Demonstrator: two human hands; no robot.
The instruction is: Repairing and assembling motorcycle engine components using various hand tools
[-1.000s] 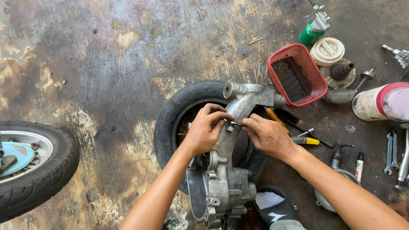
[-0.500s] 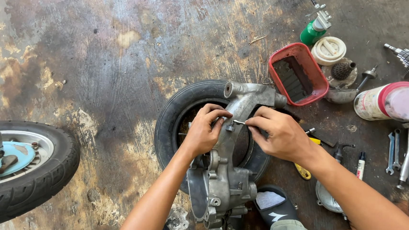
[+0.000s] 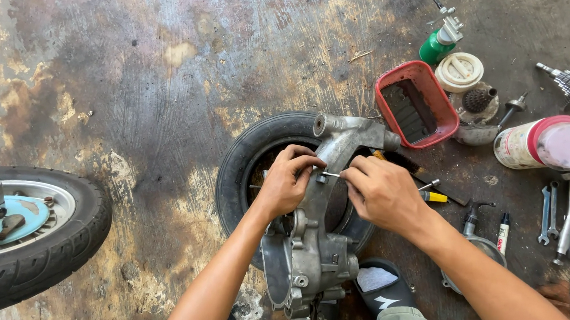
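Head view: a grey metal engine casing [image 3: 312, 249] lies across a tyre [image 3: 245, 157] on the floor. Over the casing, the left hand [image 3: 287, 183] and right hand [image 3: 383, 193] pinch a thin metal pin [image 3: 330, 174] between closed fingertips. Keeping it level would probably serve best.

Engine casing [image 3: 319, 249] dull silver-grey, tyre [image 3: 241, 170] black. Tray [image 3: 414, 103] red w/ dark inside, spray bottle [image 3: 434, 47] green. Floor [image 3: 137, 69] grey, rust-yellow blotches.

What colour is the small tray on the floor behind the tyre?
The tray is red with a dark, grimy inside; the head view shows it.
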